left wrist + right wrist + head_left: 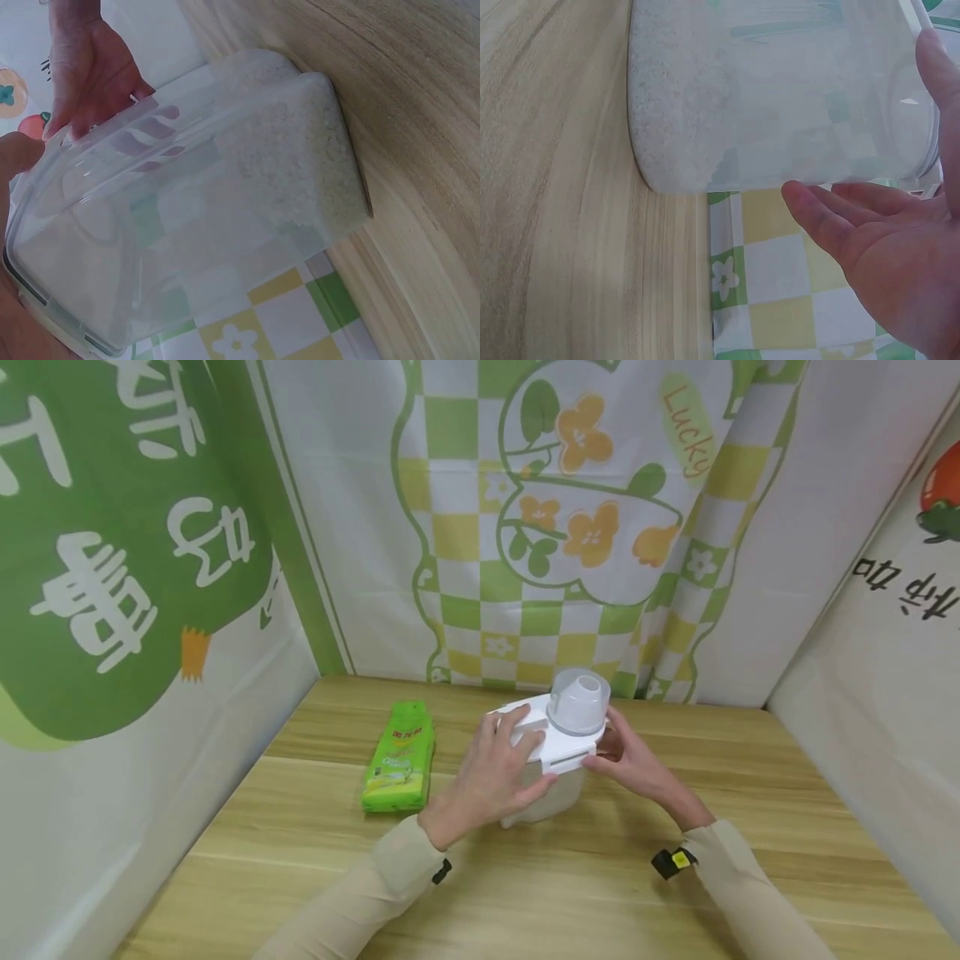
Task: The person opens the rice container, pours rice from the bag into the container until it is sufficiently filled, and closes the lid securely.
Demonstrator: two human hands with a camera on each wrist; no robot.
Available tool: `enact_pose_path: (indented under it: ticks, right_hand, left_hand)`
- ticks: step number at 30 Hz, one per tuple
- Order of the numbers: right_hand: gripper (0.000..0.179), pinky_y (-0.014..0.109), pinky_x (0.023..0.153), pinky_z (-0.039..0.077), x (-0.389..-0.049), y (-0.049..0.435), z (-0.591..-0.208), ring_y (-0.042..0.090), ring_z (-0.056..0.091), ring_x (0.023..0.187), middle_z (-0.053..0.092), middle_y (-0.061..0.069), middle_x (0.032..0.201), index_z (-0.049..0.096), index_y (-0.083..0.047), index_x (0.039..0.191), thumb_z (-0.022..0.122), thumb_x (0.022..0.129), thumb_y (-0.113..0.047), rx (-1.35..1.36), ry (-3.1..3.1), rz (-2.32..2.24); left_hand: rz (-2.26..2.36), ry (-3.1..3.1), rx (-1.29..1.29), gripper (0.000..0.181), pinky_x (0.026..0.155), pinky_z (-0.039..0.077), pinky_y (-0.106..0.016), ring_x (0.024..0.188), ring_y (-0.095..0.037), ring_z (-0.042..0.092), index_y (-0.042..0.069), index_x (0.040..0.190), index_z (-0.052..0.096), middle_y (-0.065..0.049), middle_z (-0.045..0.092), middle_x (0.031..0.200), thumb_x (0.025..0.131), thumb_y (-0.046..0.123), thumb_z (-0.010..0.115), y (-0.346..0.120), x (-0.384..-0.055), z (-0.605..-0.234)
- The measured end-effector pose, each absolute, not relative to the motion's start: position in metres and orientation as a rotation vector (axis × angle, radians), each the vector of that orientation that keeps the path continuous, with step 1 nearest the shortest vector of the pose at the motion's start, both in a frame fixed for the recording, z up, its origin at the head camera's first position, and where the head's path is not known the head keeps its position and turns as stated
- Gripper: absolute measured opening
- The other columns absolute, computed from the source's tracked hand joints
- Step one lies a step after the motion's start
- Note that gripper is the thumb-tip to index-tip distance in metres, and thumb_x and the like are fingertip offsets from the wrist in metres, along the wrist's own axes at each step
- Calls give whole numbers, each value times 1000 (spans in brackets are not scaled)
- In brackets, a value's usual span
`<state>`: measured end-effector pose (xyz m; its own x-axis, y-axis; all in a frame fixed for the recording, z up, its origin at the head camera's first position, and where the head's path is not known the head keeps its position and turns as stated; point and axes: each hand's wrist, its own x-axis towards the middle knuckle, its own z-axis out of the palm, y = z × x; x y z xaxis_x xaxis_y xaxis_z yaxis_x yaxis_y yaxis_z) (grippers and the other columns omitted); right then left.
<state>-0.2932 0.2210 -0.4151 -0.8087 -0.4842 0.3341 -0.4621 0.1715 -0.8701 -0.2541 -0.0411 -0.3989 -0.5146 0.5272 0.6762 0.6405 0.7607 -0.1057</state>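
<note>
A clear plastic rice container [247,165] stands upright on the table, with white grains in its lower part. On top sits its white lid [564,749], bearing a transparent measuring cup [580,702] over a white spout. My left hand [491,764] grips the lid from the left, fingers bent over its top and thumb at the front edge. At the opposite side my right hand [626,756] holds the lid's corner, thumb in front and fingers behind. In the right wrist view, the right hand's fingertips [793,191] lie right at the container's wall.
A bright green packet [400,760] lies on the wooden table [600,893], left of the container. Behind the table hangs a green-and-yellow checked curtain [457,535]. Printed sheets close off the left and right sides.
</note>
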Motion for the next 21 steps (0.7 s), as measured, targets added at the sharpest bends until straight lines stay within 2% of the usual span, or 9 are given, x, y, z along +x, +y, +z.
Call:
enact_pose_path:
  ticks: [7, 14, 21]
  right_hand:
    - [94, 26, 90, 54, -294, 220, -414, 2, 62, 112, 48, 36, 137, 7, -18, 157, 69, 89, -2, -968, 2377, -1755]
    - [91, 26, 86, 56, -295, 221, -419, 4, 64, 106, 53, 39, 129, 10, -12, 155, 69, 88, 2, -946, 2393, -1785]
    - [93, 25, 89, 55, -294, 219, -418, 1, 62, 108, 49, 39, 135, 13, -13, 155, 73, 85, 0, -881, 2409, -1819]
  left_hand:
    - [-191, -2210, -864, 52, 90, 46, -41, 110, -32, 50, 14, 113, 63, -19, 50, 137, 86, 58, 62, -42, -254, -398]
    - [-180, -2220, -879, 50, 92, 45, -42, 112, -32, 51, 14, 110, 62, -19, 51, 137, 87, 58, 62, -41, -254, -398]
    - [-168, -2200, -883, 49, 94, 44, -43, 115, -33, 52, 14, 108, 62, -20, 51, 135, 86, 58, 63, -41, -255, -398]
